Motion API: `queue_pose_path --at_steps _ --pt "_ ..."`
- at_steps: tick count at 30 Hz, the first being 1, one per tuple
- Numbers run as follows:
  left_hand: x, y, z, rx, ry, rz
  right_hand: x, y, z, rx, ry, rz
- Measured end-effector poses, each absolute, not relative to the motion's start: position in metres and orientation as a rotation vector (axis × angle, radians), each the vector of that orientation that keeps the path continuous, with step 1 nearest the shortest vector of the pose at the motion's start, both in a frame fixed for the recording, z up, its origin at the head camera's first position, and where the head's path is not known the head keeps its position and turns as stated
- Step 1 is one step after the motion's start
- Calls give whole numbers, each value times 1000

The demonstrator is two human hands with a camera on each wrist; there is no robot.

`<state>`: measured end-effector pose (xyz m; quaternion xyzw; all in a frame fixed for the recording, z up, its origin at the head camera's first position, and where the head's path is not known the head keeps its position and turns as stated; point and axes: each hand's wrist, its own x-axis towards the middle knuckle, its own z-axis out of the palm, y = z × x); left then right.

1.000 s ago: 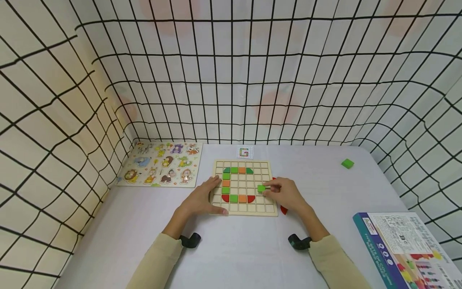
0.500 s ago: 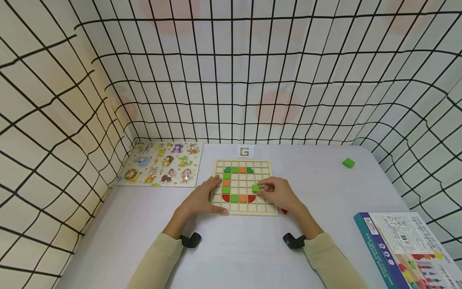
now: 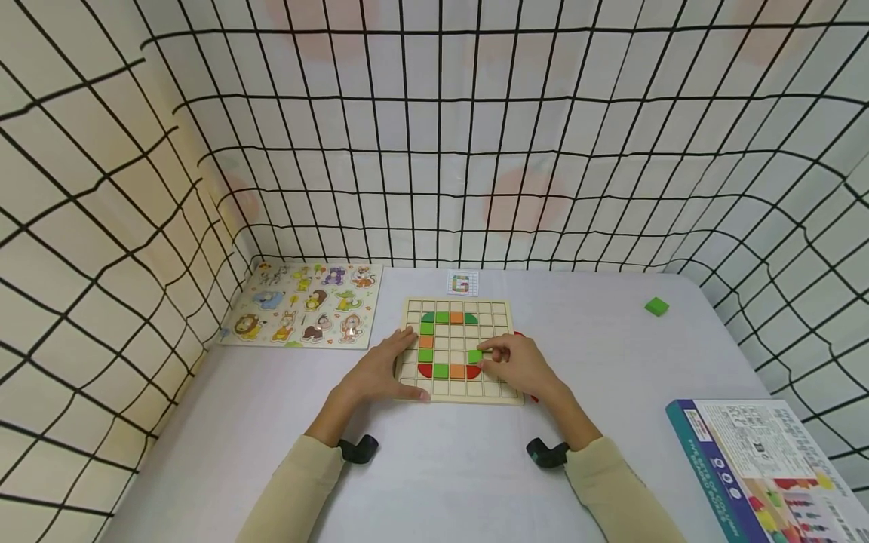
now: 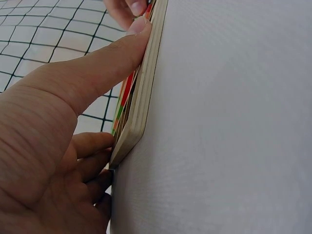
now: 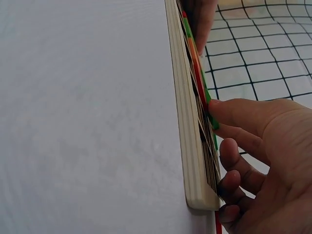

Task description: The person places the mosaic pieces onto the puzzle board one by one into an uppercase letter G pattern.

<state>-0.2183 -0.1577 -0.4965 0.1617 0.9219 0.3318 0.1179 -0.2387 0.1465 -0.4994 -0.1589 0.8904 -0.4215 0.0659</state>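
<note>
A wooden grid board (image 3: 498,389) lies on the white table, with green, orange and red tiles set in some squares. My right hand (image 3: 521,363) pinches a green square tile (image 3: 474,357) over the board's right half, just above the red corner tile (image 3: 473,371). In the right wrist view, thumb and forefinger hold the green tile (image 5: 213,118) at the board's surface; whether it is seated I cannot tell. My left hand (image 3: 376,371) rests at the board's near left corner. Its straight thumb lies on the near edge and its fingers touch the left side.
Behind the board lies a small pattern card (image 3: 462,283). An animal puzzle board (image 3: 365,338) is at the left. A loose green block (image 3: 656,306) sits far right, a printed box (image 3: 753,452) near right. Black netting surrounds the table. Red pieces (image 3: 519,334) peek out beside my right hand.
My right hand has moved left across the board with the green tile, toward the column above the red corner tile. The left hand has stayed at the corner.
</note>
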Motion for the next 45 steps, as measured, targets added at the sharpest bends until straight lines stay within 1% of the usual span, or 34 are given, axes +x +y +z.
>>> queue_pose_path --at_steps 9,16,30,36,45 --pt "-220 -158 -498 461 2701 945 -239 142 -500 -457 2712 -1211" --pt "-219 -159 -497 514 2707 957 -237 144 -500 -462 2685 -1255" --pt "-219 -159 -498 514 2708 950 -239 144 -501 -467 2717 -1259" --pt "-219 -159 -497 513 2710 957 -237 150 -501 -467 2690 -1333" --pt "-220 -158 -498 495 2707 954 -240 168 -504 -363 2741 -1327"
